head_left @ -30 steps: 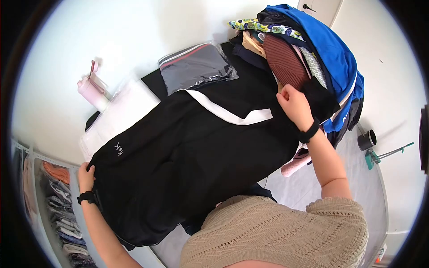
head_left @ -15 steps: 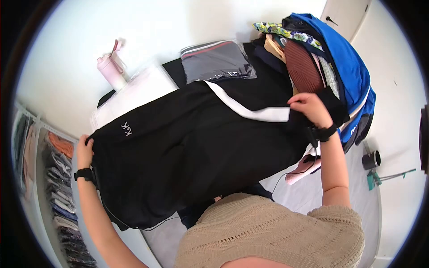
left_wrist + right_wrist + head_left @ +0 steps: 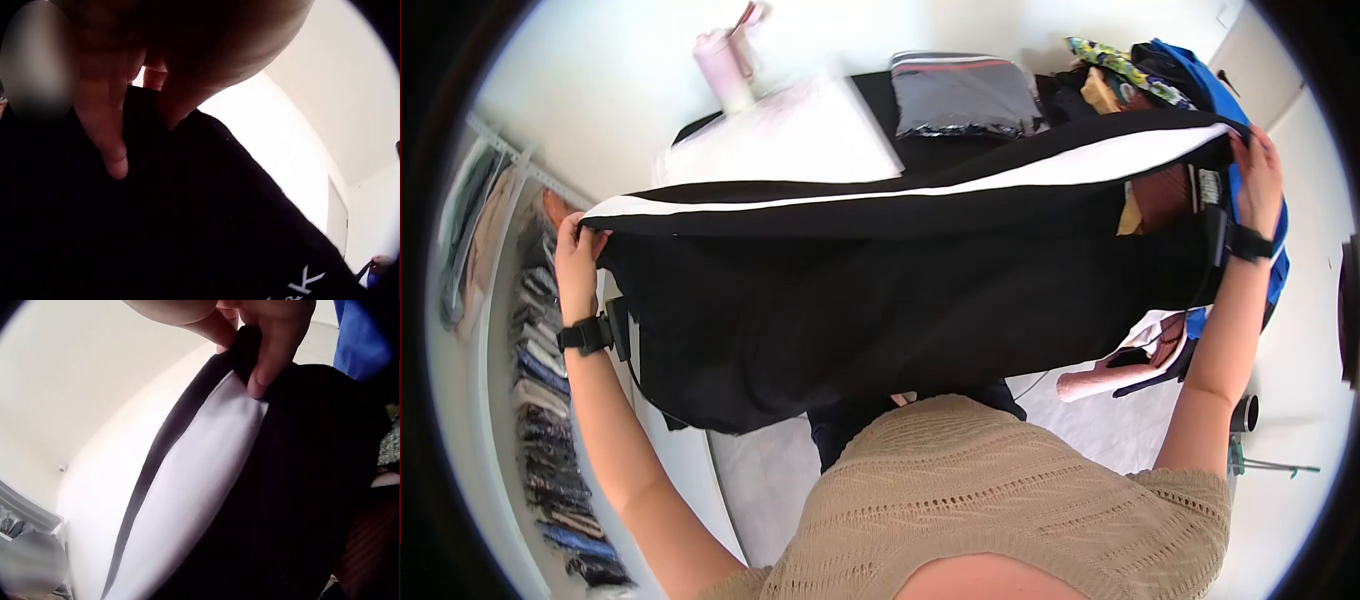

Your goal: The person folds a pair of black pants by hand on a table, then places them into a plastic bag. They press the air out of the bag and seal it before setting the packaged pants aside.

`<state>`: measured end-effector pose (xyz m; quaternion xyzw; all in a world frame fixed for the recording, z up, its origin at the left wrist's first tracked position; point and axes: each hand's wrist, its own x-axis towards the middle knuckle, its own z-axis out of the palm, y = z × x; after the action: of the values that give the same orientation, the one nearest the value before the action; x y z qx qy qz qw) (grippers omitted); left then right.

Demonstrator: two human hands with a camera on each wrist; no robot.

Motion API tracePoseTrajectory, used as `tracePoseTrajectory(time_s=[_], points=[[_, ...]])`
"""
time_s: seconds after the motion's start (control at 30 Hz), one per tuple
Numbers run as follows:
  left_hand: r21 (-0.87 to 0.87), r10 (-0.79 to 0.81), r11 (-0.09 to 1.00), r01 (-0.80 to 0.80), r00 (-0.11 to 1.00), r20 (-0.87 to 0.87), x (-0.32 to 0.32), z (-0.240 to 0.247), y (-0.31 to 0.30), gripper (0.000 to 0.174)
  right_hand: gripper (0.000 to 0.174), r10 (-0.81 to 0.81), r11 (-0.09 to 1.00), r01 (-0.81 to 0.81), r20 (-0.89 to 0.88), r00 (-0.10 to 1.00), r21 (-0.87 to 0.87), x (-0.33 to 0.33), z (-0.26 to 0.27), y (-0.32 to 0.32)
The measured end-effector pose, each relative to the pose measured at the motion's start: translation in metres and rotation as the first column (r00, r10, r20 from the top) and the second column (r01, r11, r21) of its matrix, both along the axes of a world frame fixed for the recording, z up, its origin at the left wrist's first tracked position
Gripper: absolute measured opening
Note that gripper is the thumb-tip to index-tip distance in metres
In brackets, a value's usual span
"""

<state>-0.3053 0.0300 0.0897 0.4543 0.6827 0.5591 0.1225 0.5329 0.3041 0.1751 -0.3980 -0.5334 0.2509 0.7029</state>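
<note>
A long black garment (image 3: 880, 310) with a white stripe (image 3: 1080, 160) is stretched between both hands, its far edge lifted and the stripe running from side to side. My left hand (image 3: 577, 262) pinches the left end of that edge. In the left wrist view its thumb and fingers bend over the black cloth, and small white lettering (image 3: 306, 281) shows lower down. My right hand (image 3: 1258, 185) grips the right end; in the right wrist view its thumb and fingers pinch the black fabric right at the end of the white stripe (image 3: 200, 462).
Behind the garment are a pink bottle (image 3: 722, 70), white plastic bags (image 3: 800, 135) and a grey garment in clear packaging (image 3: 965, 95). A heap of clothes, with a brown ribbed piece (image 3: 1162, 197), lies at the right. Several packed clothes (image 3: 550, 400) fill a shelf at the left.
My right hand has moved outward to the right and taken hold of the striped edge. Both hands have lifted that edge, pulling the stripe from a loose curve into a long band.
</note>
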Motion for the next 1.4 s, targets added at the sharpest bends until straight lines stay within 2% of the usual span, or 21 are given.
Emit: tracePoseTrajectory(time_s=[0.13, 0.27, 0.33, 0.4, 0.47, 0.5, 0.6, 0.7, 0.73, 0.83, 0.87, 0.9, 0.93, 1.0, 1.07, 1.13, 1.17, 1.2, 1.27, 1.33, 1.4], points=[[0.018, 0.082, 0.996, -0.083, 0.996, 0.037, 0.045, 0.005, -0.089, 0.024, 0.027, -0.033, 0.999, 0.032, -0.026, 0.999, -0.03, 0.031, -0.016, -0.038], [-0.18, 0.219, 0.953, -0.244, 0.965, -0.146, 0.098, -0.021, -0.175, 0.023, 0.025, -0.134, 0.96, 0.175, 0.194, 0.972, -0.218, 0.078, -0.056, -0.065], [-0.189, 0.154, 0.966, -0.176, 0.98, -0.124, 0.128, -0.04, -0.203, 0.027, 0.02, -0.14, 0.912, 0.203, 0.195, 0.971, -0.357, 0.078, -0.071, -0.084], [-0.228, 0.036, 0.973, -0.031, 0.999, 0.019, 0.14, -0.062, -0.226, 0.033, 0.019, -0.009, 0.911, 0.087, 0.192, 0.981, -0.403, 0.091, -0.094, -0.085], [-0.292, 0.072, 0.956, -0.026, 0.986, 0.15, 0.154, -0.072, -0.234, 0.032, 0.02, 0.039, 0.907, 0.054, 0.211, 0.977, -0.417, 0.105, -0.114, -0.081], [-0.248, 0.158, 0.964, -0.099, 0.961, 0.229, 0.154, -0.085, -0.234, 0.035, 0.021, -0.01, 0.901, 0.112, 0.238, 0.971, -0.419, 0.11, -0.122, -0.084], [-0.26, 0.517, 0.845, -0.467, 0.838, 0.175, 0.168, -0.086, -0.211, 0.033, 0.034, -0.086, 0.871, 0.241, 0.35, 0.933, -0.428, 0.088, -0.119, -0.096], [-0.29, 0.537, 0.826, -0.483, 0.831, 0.144, 0.14, -0.111, -0.205, 0.044, 0.05, -0.09, 0.934, 0.208, 0.372, 0.924, -0.292, 0.06, -0.122, -0.096], [-0.345, 0.545, 0.775, -0.529, 0.836, -0.06, 0.138, -0.11, -0.2, 0.042, 0.051, -0.005, 0.932, 0.16, 0.431, 0.903, -0.325, 0.07, -0.125, -0.089], [-0.424, 0.534, 0.726, -0.542, 0.832, -0.15, 0.13, -0.1, -0.191, 0.031, 0.045, 0.031, 0.957, 0.14, 0.57, 0.821, -0.254, 0.069, -0.116, -0.088], [-0.309, 0.513, 0.822, -0.479, 0.858, 0.035, 0.128, -0.095, -0.191, 0.023, 0.042, -0.022, 0.962, 0.177, 0.589, 0.808, -0.206, 0.051, -0.103, -0.099], [-0.174, 0.453, 0.889, -0.423, 0.866, 0.212, 0.129, -0.09, -0.193, 0.015, 0.035, -0.178, 0.948, 0.312, 0.702, 0.689, -0.066, 0.037, -0.088, -0.111], [-0.182, 0.459, 0.886, -0.427, 0.864, 0.208, 0.133, -0.084, -0.197, 0.015, 0.032, -0.244, 0.927, 0.373, 0.696, 0.676, -0.038, 0.025, -0.074, -0.124], [0.194, 0.367, 0.856, -0.479, 0.828, 0.425, 0.143, -0.067, -0.203, 0.005, 0.032, -0.218, 0.929, 0.361, 0.669, 0.711, -0.081, 0.046, -0.081, -0.124], [0.189, 0.378, 0.851, -0.49, 0.821, 0.428, 0.147, -0.065, -0.212, 0.002, 0.032, -0.197, 0.929, 0.343, 0.6, 0.775, -0.138, 0.081, -0.089, -0.117], [-0.069, 0.464, 0.883, -0.465, 0.837, 0.289, 0.149, -0.071, -0.22, 0.005, 0.032, -0.181, 0.928, 0.321, 0.527, 0.831, -0.187, 0.103, -0.092, -0.111], [-0.352, 0.502, 0.828, -0.435, 0.856, 0.121, 0.15, -0.083, -0.224, 0.012, 0.033, -0.197, 0.907, 0.409, 0.76, 0.62, -0.098, 0.088, -0.097, -0.12], [-0.379, 0.461, 0.807, -0.454, 0.884, -0.077, 0.137, -0.104, -0.235, 0.02, 0.034, -0.152, 0.916, 0.375, 0.741, 0.654, -0.142, 0.088, -0.105, -0.119], [-0.332, 0.474, 0.75, -0.572, 0.815, -0.332, 0.136, -0.108, -0.224, 0.03, 0.034, -0.137, 0.924, 0.378, 0.871, 0.471, -0.059, 0.1, -0.117, -0.11], [-0.259, 0.484, 0.819, -0.513, 0.858, -0.17, 0.115, -0.123, -0.214, 0.042, 0.042, -0.094, 0.925, 0.363, 0.86, 0.502, -0.111, 0.104, -0.13, -0.102], [-0.294, 0.411, 0.83, -0.473, 0.877, -0.25, 0.112, -0.114, -0.189, 0.052, 0.05, -0.154, 0.912, 0.411, 0.915, 0.373, -0.014, 0.088, -0.132, -0.105]])
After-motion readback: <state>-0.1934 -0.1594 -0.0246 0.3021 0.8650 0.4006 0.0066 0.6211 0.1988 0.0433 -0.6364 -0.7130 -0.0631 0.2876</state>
